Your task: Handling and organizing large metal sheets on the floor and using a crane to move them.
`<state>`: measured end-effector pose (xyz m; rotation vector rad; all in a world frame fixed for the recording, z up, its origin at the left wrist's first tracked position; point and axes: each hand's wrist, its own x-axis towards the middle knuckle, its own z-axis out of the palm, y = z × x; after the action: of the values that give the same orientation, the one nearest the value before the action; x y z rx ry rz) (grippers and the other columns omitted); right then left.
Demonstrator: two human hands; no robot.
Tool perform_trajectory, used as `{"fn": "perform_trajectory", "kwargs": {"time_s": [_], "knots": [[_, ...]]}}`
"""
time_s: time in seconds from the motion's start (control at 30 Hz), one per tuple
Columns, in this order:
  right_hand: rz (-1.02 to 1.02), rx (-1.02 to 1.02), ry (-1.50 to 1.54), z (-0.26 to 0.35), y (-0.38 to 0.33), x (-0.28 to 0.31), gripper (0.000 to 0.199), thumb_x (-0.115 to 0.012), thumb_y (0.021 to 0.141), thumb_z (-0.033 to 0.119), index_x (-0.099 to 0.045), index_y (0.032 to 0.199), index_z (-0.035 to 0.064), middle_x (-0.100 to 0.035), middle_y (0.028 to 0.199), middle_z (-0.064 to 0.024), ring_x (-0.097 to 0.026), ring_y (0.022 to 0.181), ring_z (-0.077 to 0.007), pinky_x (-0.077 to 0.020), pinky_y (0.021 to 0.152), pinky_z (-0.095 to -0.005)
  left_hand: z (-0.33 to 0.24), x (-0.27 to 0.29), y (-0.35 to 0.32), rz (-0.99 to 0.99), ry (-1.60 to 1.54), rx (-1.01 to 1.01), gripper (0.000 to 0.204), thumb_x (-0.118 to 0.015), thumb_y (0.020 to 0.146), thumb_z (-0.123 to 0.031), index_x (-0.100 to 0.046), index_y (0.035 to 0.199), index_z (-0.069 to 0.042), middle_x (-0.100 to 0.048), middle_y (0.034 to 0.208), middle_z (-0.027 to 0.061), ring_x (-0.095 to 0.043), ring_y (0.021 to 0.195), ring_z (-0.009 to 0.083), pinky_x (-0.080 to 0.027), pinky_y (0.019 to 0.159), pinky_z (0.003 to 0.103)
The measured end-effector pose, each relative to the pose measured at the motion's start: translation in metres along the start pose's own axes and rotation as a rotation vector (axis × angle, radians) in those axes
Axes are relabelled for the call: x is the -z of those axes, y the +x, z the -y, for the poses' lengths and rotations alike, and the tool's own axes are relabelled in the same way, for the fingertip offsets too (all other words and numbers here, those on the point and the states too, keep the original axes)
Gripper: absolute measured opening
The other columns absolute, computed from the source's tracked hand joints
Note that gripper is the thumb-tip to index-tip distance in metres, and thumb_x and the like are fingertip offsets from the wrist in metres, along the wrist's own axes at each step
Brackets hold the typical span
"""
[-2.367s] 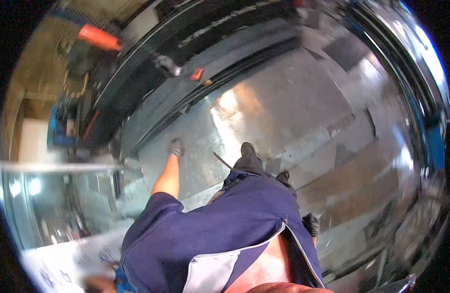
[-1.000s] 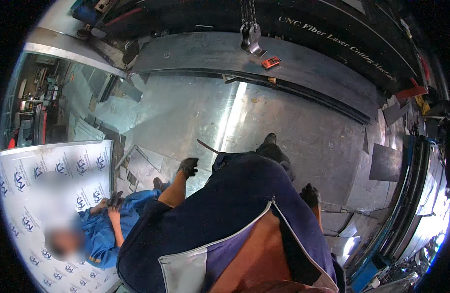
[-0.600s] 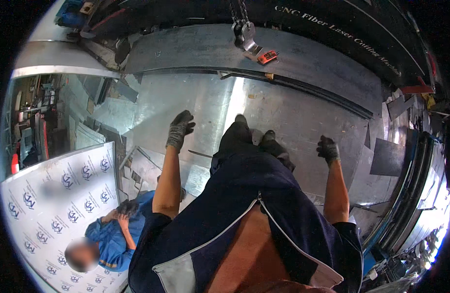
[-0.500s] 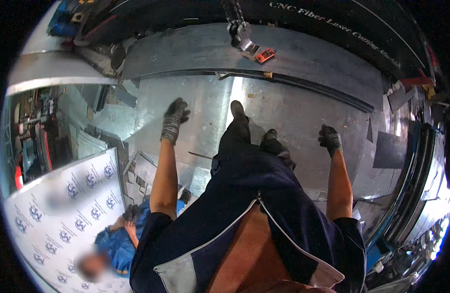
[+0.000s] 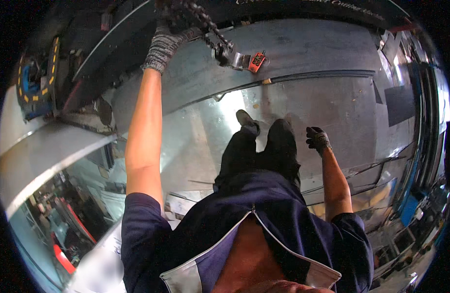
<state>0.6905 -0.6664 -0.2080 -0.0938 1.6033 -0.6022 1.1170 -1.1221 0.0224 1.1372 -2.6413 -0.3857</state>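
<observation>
My left hand (image 5: 162, 43), in a grey knit glove, is stretched far up and forward, its fingers closed around a dark hoist chain (image 5: 201, 19). Below the hand the chain ends in a metal plate clamp (image 5: 230, 56) with an orange part (image 5: 257, 61), hanging over a large grey steel sheet (image 5: 303, 49). My right hand (image 5: 316, 138), in a dark glove, hangs low beside my right leg, fingers loosely curled and holding nothing. My dark shoes (image 5: 248, 120) stand on shiny sheet metal (image 5: 195, 136).
A machine with yellow-and-black striped edges (image 5: 37, 80) stands at the far left. Dark plates (image 5: 399, 105) and stacked sheet edges lie to the right. A bright metal panel (image 5: 39, 156) curves along the lower left, with a workshop area and red objects (image 5: 64, 254) beyond it.
My left arm has risen from waist height up to the chain, and the chain and clamp are now much closer. My right hand has dropped to my side. The seated person in blue is out of view.
</observation>
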Motion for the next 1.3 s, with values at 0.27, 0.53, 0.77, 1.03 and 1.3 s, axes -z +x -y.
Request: {"fn": "perform_trajectory", "kwargs": {"time_s": [0.27, 0.53, 0.77, 1.03, 1.3], "knots": [[0.005, 0.042, -0.002, 0.021, 0.031, -0.109, 0.049, -0.069, 0.083, 0.035, -0.057, 0.119, 0.0039, -0.063, 0.088, -0.0064, -0.058, 0.061, -0.0159, -0.0467, 0.048, -0.0301, -0.015, 0.014, -0.030, -0.200, 0.777, -0.603, 0.049, -0.051, 0.095, -0.027, -0.036, 0.142, -0.028, -0.032, 0.147, 0.0046, -0.023, 0.140, 0.0233, -0.025, 0.116, 0.042], [-0.080, 0.185, -0.526, 0.057, 0.172, -0.159, 0.073, -0.069, 0.072, 0.054, -0.058, 0.124, 0.0032, -0.060, 0.121, -0.0204, -0.059, 0.112, -0.0297, -0.0477, 0.091, -0.0380, -0.115, 0.060, -0.113, -0.416, -0.434, 0.507, 0.045, -0.066, 0.085, -0.003, -0.049, 0.127, 0.001, -0.052, 0.129, 0.0146, -0.052, 0.119, 0.0269, -0.044, 0.102, 0.043], [-0.236, -0.028, -0.533, 0.064, 0.184, -0.254, 0.078, -0.073, 0.066, 0.053, -0.054, 0.127, 0.0078, -0.061, 0.120, -0.0199, -0.059, 0.113, -0.0314, -0.0483, 0.089, -0.0380, -0.206, 0.134, -0.137, -0.599, -0.320, 0.643, 0.055, -0.040, 0.098, -0.041, -0.035, 0.139, -0.005, -0.044, 0.137, 0.0208, -0.044, 0.125, 0.0377, -0.031, 0.107, 0.059], [-0.252, -0.049, -0.469, 0.054, 0.179, -0.286, 0.085, -0.080, 0.063, 0.040, -0.040, 0.131, 0.0076, -0.061, 0.107, -0.0102, -0.061, 0.100, -0.0269, -0.0480, 0.088, -0.0391, -0.247, 0.150, -0.119, -0.346, 0.982, 0.777, 0.051, -0.049, 0.094, -0.043, -0.049, 0.129, -0.006, -0.053, 0.129, 0.0162, -0.047, 0.123, 0.0310, -0.033, 0.106, 0.047], [0.164, 0.428, 0.125, 0.029, 0.131, -0.206, 0.036, -0.067, 0.088, 0.021, -0.052, 0.118, 0.0080, -0.060, 0.096, 0.0003, -0.057, 0.084, -0.0124, -0.0492, 0.073, -0.0301, -0.203, 0.102, -0.141, -0.913, -0.803, 0.586, 0.060, -0.060, 0.090, -0.043, -0.044, 0.128, 0.000, -0.061, 0.110, 0.0172, -0.062, 0.094, 0.0233, -0.052, 0.079, 0.033]]}}
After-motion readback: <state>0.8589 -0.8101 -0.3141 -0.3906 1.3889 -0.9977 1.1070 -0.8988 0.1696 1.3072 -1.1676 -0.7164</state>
